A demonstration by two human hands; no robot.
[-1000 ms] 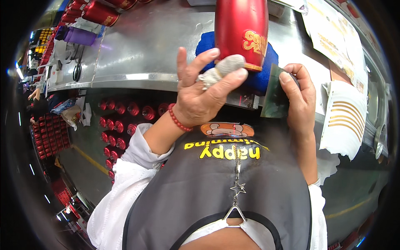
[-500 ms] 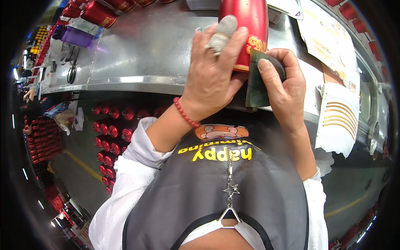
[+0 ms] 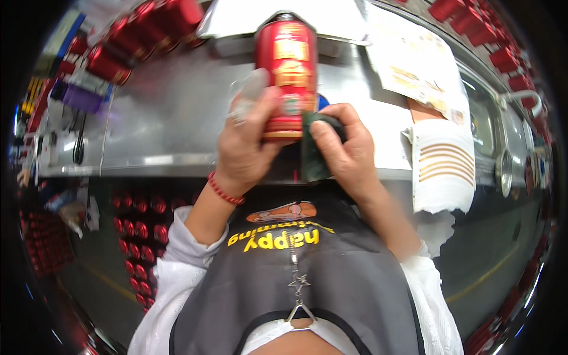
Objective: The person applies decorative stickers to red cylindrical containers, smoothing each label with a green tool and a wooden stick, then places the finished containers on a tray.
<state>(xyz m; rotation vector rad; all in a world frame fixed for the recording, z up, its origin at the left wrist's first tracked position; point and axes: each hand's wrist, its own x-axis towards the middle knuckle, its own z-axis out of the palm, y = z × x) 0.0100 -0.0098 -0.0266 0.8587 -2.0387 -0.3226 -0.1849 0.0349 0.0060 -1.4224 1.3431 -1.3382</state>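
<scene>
Before me a red bottle [image 3: 287, 89] with gold print and a dark neck points away from me, its gold-rimmed base nearest my body. My left hand [image 3: 245, 136] is closed on its left side near the base. Pale coverings wrap some of its fingers, and red beads circle the wrist. Between thumb and fingers my right hand [image 3: 346, 148] pinches a thin, dark green flat piece [image 3: 313, 157]. The piece's upper edge meets the bottle's lower right side; whether it presses there cannot be made out. A bit of blue shows behind the right fingers.
A metal worktable [image 3: 171, 106] runs across, with a white tray-like surface [image 3: 231, 15] at the back. More red bottles [image 3: 133, 35] and a purple bottle [image 3: 80, 97] stand left. Right are printed papers [image 3: 414, 59] and a striped white cloth [image 3: 447, 165]. Red bottles [image 3: 142, 231] fill the space below left.
My view has shifted, bringing the bottle's dark neck into sight. The bottle is turned, so a differently printed side faces up. Both hands keep their holds.
</scene>
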